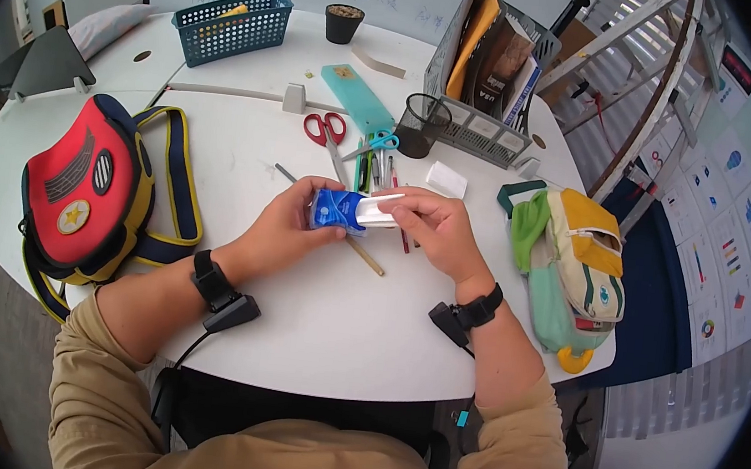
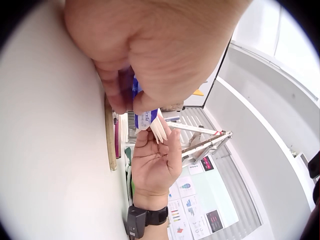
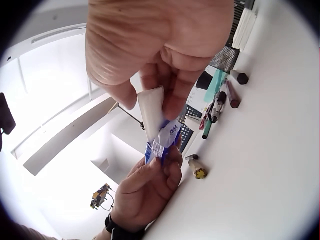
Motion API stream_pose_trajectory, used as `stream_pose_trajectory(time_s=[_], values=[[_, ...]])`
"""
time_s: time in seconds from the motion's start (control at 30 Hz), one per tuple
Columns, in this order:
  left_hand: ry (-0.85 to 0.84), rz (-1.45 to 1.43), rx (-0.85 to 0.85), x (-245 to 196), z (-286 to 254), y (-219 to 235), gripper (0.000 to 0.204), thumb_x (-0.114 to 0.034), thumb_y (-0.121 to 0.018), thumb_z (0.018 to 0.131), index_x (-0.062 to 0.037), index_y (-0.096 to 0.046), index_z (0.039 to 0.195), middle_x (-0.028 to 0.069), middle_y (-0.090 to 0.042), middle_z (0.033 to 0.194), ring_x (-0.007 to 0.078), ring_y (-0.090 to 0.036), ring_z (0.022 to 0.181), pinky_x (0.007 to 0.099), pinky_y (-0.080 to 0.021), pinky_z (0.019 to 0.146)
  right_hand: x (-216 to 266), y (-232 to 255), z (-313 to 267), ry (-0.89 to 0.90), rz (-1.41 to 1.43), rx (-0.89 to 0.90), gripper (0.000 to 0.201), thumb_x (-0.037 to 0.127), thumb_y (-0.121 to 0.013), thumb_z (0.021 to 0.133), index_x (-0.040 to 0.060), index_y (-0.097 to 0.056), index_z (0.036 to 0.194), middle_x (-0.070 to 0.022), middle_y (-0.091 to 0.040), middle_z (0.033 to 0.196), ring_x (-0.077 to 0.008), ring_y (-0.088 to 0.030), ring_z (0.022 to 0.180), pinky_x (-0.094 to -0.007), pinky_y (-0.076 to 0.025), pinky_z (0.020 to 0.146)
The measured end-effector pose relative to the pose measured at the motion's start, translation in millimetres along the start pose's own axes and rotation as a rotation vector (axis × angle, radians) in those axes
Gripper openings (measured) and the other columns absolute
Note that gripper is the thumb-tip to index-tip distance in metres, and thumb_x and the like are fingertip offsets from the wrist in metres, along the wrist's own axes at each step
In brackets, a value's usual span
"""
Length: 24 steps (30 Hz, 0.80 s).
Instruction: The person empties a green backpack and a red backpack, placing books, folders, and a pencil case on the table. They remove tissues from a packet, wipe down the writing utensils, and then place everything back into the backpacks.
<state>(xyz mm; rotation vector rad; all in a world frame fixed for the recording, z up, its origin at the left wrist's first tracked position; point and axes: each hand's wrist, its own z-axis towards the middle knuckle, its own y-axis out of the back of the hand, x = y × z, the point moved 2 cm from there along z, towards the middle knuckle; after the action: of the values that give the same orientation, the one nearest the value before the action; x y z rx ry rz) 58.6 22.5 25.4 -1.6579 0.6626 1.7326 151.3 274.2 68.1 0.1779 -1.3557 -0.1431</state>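
Note:
My left hand (image 1: 287, 222) holds a blue plastic tissue pack (image 1: 334, 209) above the table, thumb on the near side and fingers on the far side. Folded white tissues (image 1: 378, 210) stick out of the pack's right end. My right hand (image 1: 445, 231) pinches those tissues between thumb and fingers. In the right wrist view the tissues (image 3: 151, 112) stand between thumb and fingers, their lower end at the mouth of the blue wrapper (image 3: 169, 136). The left wrist view shows the layered tissue edges (image 2: 159, 129) against the right hand's fingers; the left hand covers much of the pack.
Behind the hands lie pens (image 1: 373, 172), red scissors (image 1: 326, 130), blue scissors (image 1: 376, 143), a teal case (image 1: 353, 95) and a white folded stack (image 1: 447, 180). A red bag (image 1: 78, 194) stands left, a green-and-cream pouch (image 1: 574, 264) right. Farther back are a mesh cup (image 1: 421, 129) and basket (image 1: 232, 32).

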Motion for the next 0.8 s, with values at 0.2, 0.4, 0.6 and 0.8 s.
stream_pose_trajectory(time_s=[0.2, 0.4, 0.6, 0.8], values=[[-0.002, 0.103, -0.008, -5.6, -3.0, 0.0, 0.064, 0.006, -0.082, 0.099, -0.0031, -0.049, 0.153, 0.0058, -0.064, 0.14, 0.0122, -0.067, 0.127, 0.0291, -0.057, 0.112, -5.7, -5.0, 2.8, 0.048, -0.037, -0.011, 0.022, 0.001, -0.078, 0.106, 0.0003, -0.083, 0.127, -0.0079, -0.075, 0.134, -0.0113, -0.073, 0.106, -0.0248, -0.062, 0.081], [-0.06, 0.137, -0.017, -3.8, -3.9, -1.0, 0.066, 0.004, -0.085, 0.097, -0.0027, -0.051, 0.152, 0.0058, -0.064, 0.141, 0.0126, -0.066, 0.127, 0.0302, -0.056, 0.112, -3.8, -17.3, 2.6, 0.04, 0.109, -0.044, 0.049, -0.004, -0.082, 0.101, -0.0017, -0.067, 0.147, -0.0084, -0.067, 0.131, -0.0139, -0.07, 0.119, -0.0282, -0.063, 0.094], [-0.065, 0.13, -0.041, -9.9, -5.0, -2.3, 0.065, 0.005, -0.086, 0.096, -0.0035, -0.052, 0.151, 0.0052, -0.064, 0.14, 0.0127, -0.066, 0.127, 0.0298, -0.056, 0.112, -21.0, -9.8, 8.2, -0.004, 0.101, -0.197, 0.031, 0.004, -0.084, 0.103, -0.0026, -0.069, 0.129, -0.007, -0.075, 0.113, -0.0119, -0.074, 0.097, -0.0258, -0.062, 0.082], [-0.062, 0.139, -0.024, -11.3, -5.8, -3.3, 0.065, 0.006, -0.085, 0.095, -0.004, -0.053, 0.15, 0.0049, -0.064, 0.14, 0.0125, -0.066, 0.127, 0.0302, -0.056, 0.112, -15.5, -11.9, 5.3, -0.031, 0.068, -0.168, 0.021, 0.008, -0.086, 0.102, -0.0024, -0.074, 0.116, -0.0061, -0.079, 0.097, -0.009, -0.073, 0.077, -0.0224, -0.058, 0.066]])
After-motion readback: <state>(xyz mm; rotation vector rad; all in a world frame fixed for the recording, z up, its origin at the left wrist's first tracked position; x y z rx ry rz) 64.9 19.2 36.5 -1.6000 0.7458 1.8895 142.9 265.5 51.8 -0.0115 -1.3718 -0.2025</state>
